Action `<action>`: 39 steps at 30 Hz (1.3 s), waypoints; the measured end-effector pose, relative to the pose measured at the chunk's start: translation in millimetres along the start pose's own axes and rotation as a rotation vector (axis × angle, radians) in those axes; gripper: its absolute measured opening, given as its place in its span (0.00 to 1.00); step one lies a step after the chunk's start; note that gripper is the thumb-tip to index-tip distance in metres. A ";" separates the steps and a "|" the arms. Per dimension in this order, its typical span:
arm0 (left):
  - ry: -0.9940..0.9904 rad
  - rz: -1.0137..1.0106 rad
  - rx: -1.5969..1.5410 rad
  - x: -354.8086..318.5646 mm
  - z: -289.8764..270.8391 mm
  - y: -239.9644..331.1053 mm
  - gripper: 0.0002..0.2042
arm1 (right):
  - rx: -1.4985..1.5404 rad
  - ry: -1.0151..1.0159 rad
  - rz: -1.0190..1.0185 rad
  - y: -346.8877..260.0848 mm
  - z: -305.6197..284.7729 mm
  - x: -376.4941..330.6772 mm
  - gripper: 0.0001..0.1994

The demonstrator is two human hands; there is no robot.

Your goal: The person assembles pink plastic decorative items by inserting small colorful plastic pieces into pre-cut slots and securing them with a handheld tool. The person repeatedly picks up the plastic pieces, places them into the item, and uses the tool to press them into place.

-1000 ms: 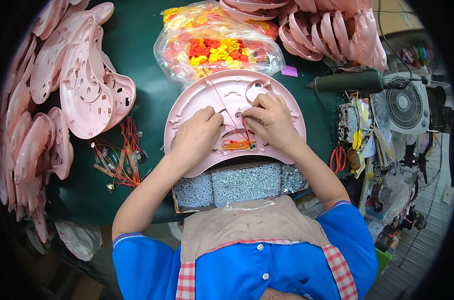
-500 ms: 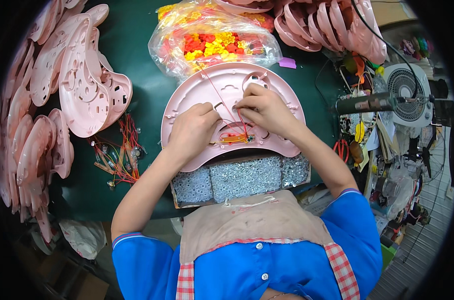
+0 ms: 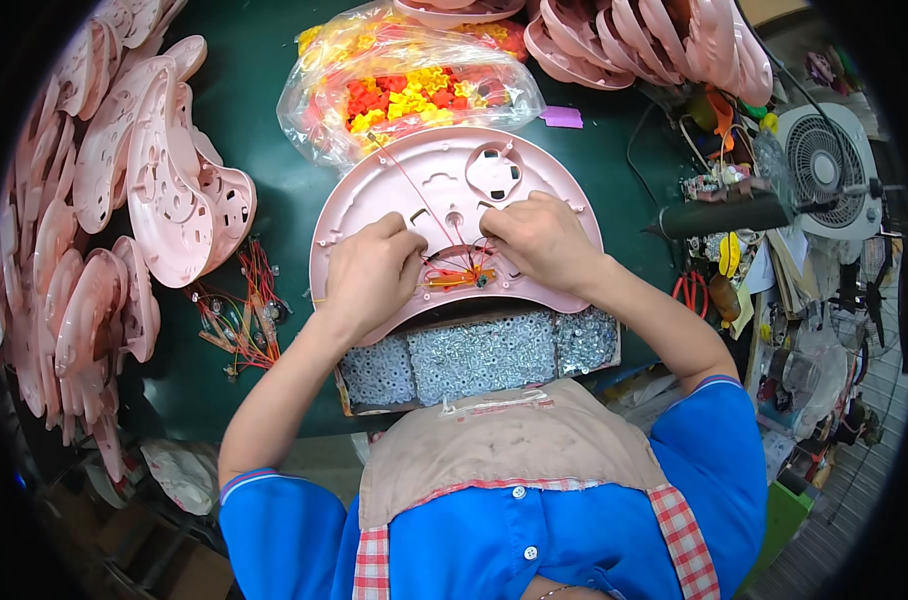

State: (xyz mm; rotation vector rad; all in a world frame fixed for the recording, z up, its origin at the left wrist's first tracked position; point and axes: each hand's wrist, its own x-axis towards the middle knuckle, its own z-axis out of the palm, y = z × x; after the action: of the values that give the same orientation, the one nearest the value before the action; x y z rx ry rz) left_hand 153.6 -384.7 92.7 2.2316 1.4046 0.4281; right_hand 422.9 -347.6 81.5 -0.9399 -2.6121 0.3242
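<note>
A curved pink plastic shell (image 3: pixel 439 150) lies with its hollow, ribbed side up in front of me. Near its lower edge sits a small orange-brown circuit board (image 3: pixel 461 279) with red and yellow wires. One thin red wire (image 3: pixel 404 174) slants from there to the upper left rim. My left hand (image 3: pixel 376 268) rests over the left part of the shell, fingers curled together beside the wires. Bent over the right half, my right hand (image 3: pixel 542 238) has its fingertips pressed together by a slot. What either hand's fingertips hold, if anything, is hidden.
A divided box of small metal screws (image 3: pixel 484 355) stands below the shell. Wired boards (image 3: pixel 239 315) lie to its left. Pink shells (image 3: pixel 179 190) pile up at left and far right. Beyond is a clear bag (image 3: pixel 409 95) of red and yellow pieces. A fan (image 3: pixel 824 165) stands right.
My right hand has moved down off the round opening, toward the wires. My left hand has shifted slightly left and down. The view has shifted a little.
</note>
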 end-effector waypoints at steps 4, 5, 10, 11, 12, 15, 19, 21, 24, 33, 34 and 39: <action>0.181 0.037 -0.025 24.5 23.5 18.8 0.11 | -0.214 -0.246 0.035 -20.1 -8.8 -3.6 0.13; 0.106 0.036 0.074 29.5 32.6 16.3 0.12 | -0.291 -0.319 0.049 -31.7 -12.4 -6.4 0.16; 0.047 0.139 0.205 31.8 38.0 12.8 0.08 | -0.124 -0.244 0.125 -35.6 -20.0 -9.3 0.18; 0.167 0.144 0.140 25.1 30.4 13.0 0.11 | 0.008 -0.189 0.149 -19.2 -20.6 -11.3 0.18; 0.287 0.148 0.072 8.9 17.9 12.3 0.13 | 0.439 0.023 0.303 -8.5 -15.5 -24.4 0.19; 0.552 -0.158 0.312 -35.9 -23.3 -9.5 0.23 | -0.209 0.269 0.511 11.3 -47.1 -61.7 0.19; 0.504 -0.350 -0.244 -62.3 -41.6 -24.5 0.30 | 0.115 0.099 0.693 23.9 -46.7 -70.6 0.12; 0.872 -0.268 -0.817 -64.8 -75.2 -41.3 0.24 | 0.350 0.265 0.705 16.5 -59.0 -40.5 0.10; 1.055 -0.285 -0.662 -56.4 -128.7 -112.2 0.23 | 0.939 0.240 0.569 20.6 -31.5 55.3 0.18; 0.692 -0.534 -0.218 2.5 -133.8 -239.4 0.22 | 1.490 0.524 0.879 37.6 48.6 309.6 0.17; 0.698 -0.531 -0.337 -4.4 -136.1 -237.9 0.20 | 1.480 0.559 0.905 35.9 49.2 312.8 0.20; 0.790 -0.234 -0.714 -26.0 -131.9 -124.4 0.11 | 1.475 0.170 0.683 40.1 10.5 224.8 0.32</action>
State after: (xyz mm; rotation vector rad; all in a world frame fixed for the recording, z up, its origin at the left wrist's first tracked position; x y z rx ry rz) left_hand -16.7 -333.4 136.6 1.3274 1.4922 1.5561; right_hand 279.5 -172.4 113.2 -1.0319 -1.1306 1.8239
